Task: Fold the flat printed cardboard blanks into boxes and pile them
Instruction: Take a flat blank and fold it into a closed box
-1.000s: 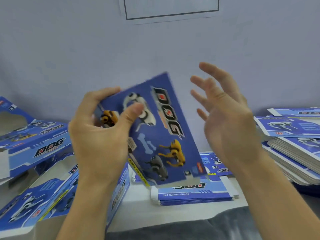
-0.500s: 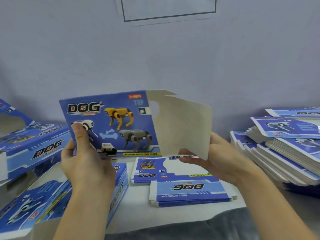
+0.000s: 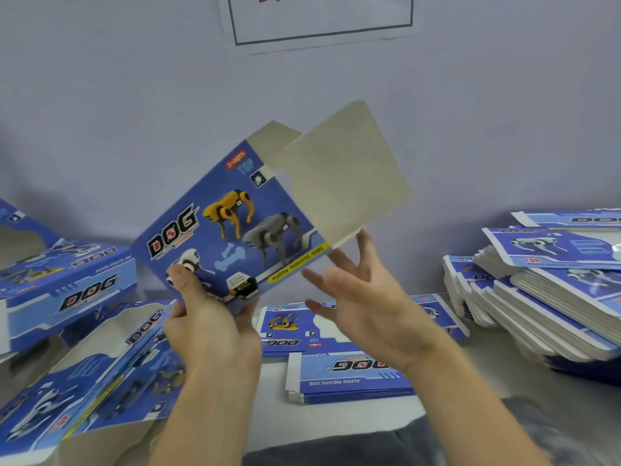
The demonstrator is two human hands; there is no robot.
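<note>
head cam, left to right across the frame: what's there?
Folded boxes piled at far left → left hand pinching the held blank's corner → held blank with its plain flap up → right hand, fingers spread under the flap → tall stack of flat blanks at right.

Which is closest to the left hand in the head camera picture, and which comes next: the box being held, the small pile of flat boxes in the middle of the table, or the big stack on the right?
From the left hand:
1. Held box: in its grip, raised in front.
2. Small pile: on the table, just right of it.
3. Big stack: far right.
</note>
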